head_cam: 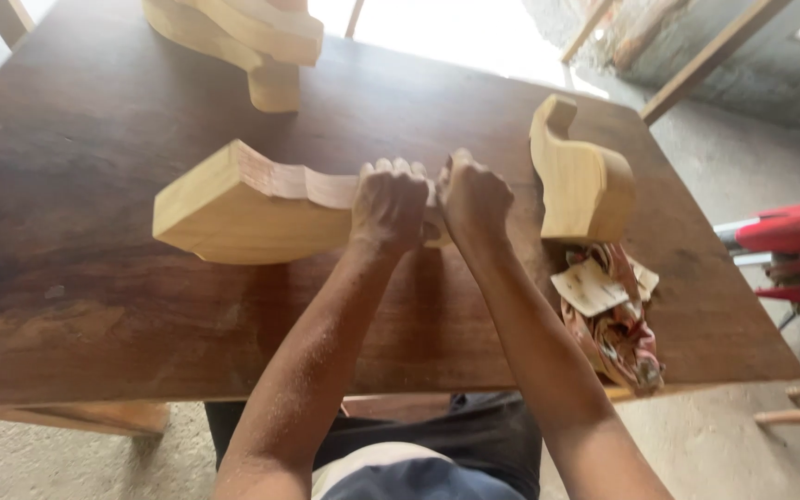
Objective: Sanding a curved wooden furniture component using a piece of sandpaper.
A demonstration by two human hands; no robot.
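A curved, pale carved wooden piece (243,204) lies on its side on the dark wooden table (76,268). My left hand (389,206) is closed around its narrow right end. My right hand (474,196) sits right beside it, fist closed on the same end of the piece; what lies under the fingers is hidden. Both forearms are dusted with fine sawdust.
A second carved wooden piece (578,176) stands just right of my right hand. More carved pieces (252,42) are stacked at the table's far edge. A patterned cloth with sandpaper scraps (608,306) lies at the right. A red machine (793,245) stands off the table.
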